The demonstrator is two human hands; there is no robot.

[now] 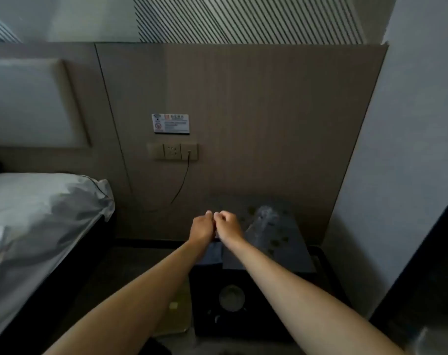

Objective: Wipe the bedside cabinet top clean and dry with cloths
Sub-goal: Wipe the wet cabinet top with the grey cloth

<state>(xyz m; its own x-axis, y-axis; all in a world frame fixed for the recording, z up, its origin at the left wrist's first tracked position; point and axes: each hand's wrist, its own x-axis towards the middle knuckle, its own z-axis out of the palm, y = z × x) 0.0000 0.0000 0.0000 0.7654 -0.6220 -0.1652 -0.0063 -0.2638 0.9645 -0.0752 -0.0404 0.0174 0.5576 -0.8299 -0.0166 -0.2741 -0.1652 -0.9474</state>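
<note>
Grey cabinet top [289, 242] with dark spots; black cabinet front [243, 303]; white pillow [43, 201]; black-white striped wall [243, 19].

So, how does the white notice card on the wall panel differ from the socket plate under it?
The notice card is white with small print; the socket plate is plain beige. The notice card is narrower than the socket plate. A thin cable hangs from the socket plate, none from the notice card. Both sit flat on the wooden wall panel.
</note>
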